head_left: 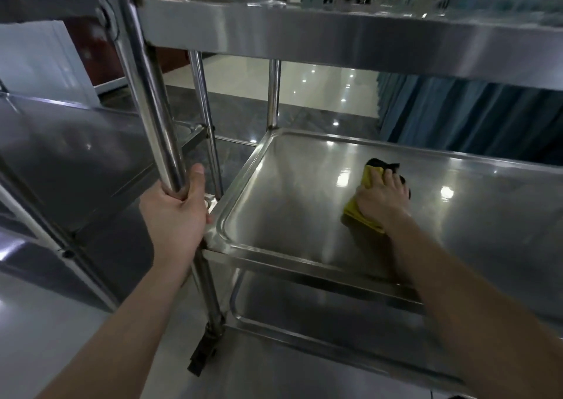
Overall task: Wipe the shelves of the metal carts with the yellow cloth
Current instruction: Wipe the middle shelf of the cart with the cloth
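Our right hand (380, 205), fingers flat, pressing yellow cloth (353, 209) onto middle shelf (289, 191), our left hand (176, 212) gripping corner post (152, 109)

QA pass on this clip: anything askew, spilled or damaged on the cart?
Nothing stands out. No spill or dent shows on the middle shelf; the right hand presses the yellow cloth on it, and the left hand grips the corner post.
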`<state>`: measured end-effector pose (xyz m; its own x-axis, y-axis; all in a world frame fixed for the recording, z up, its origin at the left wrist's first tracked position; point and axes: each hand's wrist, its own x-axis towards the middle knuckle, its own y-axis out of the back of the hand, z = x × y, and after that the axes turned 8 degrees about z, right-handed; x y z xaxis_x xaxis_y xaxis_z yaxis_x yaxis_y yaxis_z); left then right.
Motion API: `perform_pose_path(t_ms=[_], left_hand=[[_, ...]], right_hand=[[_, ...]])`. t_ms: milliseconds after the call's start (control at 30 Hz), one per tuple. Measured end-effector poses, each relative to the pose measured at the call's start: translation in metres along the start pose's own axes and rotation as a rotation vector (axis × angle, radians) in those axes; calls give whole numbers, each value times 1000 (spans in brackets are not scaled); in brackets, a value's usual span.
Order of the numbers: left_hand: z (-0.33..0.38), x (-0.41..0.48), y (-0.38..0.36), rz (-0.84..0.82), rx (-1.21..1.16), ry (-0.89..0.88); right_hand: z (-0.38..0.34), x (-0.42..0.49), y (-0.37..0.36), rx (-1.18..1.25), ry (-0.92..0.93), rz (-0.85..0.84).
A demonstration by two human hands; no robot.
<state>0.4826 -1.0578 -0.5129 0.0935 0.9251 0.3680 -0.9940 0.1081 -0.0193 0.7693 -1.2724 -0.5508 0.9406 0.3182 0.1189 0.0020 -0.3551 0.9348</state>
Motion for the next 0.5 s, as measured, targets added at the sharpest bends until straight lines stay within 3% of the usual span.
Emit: perform_pose_path(t_ms=[67, 167, 367, 500], left_hand=[[-4, 1, 0, 20, 36, -30], [-11, 5, 1, 74, 178, -102], [-12, 9, 6, 52, 250, -117], [-5, 6, 8, 31, 270, -111]], right_hand=[[6, 7, -2, -38, -70, 36], [-43, 15, -22, -50, -84, 38], [-205, -38, -73, 50, 298, -86], [-211, -102, -70, 70, 422, -113]])
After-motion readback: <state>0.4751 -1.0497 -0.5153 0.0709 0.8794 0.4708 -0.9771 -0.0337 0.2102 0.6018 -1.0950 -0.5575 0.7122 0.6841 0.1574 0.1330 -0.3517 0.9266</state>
